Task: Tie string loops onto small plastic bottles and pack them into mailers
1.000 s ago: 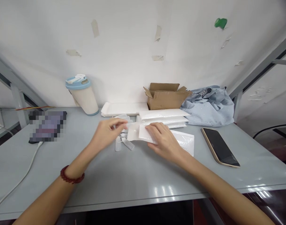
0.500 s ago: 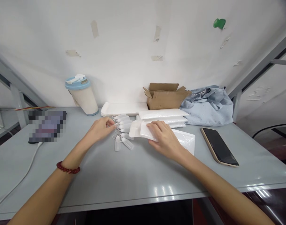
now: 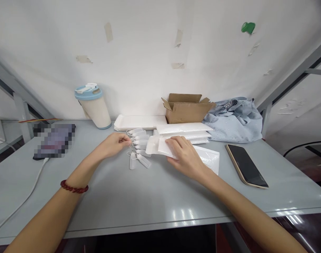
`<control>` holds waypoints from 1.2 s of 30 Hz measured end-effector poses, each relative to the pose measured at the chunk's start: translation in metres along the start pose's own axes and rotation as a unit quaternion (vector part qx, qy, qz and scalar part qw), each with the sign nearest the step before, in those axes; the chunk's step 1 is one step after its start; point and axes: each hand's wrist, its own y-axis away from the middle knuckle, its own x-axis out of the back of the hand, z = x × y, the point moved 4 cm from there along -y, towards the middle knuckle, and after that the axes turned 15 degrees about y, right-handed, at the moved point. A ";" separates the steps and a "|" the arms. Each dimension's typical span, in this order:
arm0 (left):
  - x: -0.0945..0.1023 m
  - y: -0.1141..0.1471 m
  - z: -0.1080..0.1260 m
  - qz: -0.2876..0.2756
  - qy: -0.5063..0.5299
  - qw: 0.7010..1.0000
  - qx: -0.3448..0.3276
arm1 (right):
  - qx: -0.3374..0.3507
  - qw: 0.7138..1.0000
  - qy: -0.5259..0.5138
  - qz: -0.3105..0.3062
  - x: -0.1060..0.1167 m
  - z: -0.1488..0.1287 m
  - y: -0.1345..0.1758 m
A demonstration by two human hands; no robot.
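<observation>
My left hand (image 3: 114, 144) is closed in a pinch, its thumb and fingertips at the thin loops of several small translucent plastic tubes (image 3: 141, 142). The tubes lie in a row on the grey table, and two nearer ones (image 3: 132, 161) point toward me. My right hand (image 3: 185, 156) grips a white padded envelope (image 3: 209, 158) between thumb and fingers. The envelope's flap (image 3: 151, 144) is open on the left, close to the tube ends. Whether a tube is inside the envelope is hidden.
Behind the hands lie more white padded envelopes (image 3: 184, 128), a stack of flat white envelopes (image 3: 139, 122) and an open cardboard box (image 3: 189, 112). A blue cloth bag (image 3: 235, 123) and a phone (image 3: 246, 165) are to the right. At left stand a tumbler (image 3: 96, 109) and a cabled device (image 3: 55, 140).
The view has shifted very slightly. My left hand stays pinched at the loops, and my right hand keeps its grip on the envelope.
</observation>
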 end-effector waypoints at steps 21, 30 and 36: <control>-0.056 0.025 0.045 -0.071 0.142 0.983 -0.092 | 0.022 0.999 -0.023 0.012 0.001 -0.006 0.001; -0.067 0.035 0.052 -0.012 0.078 0.975 -0.209 | 0.051 0.997 -0.048 0.026 0.007 -0.016 0.004; -0.081 0.040 0.054 -0.029 0.021 0.964 -0.264 | 0.076 0.995 -0.064 0.028 0.011 -0.023 0.006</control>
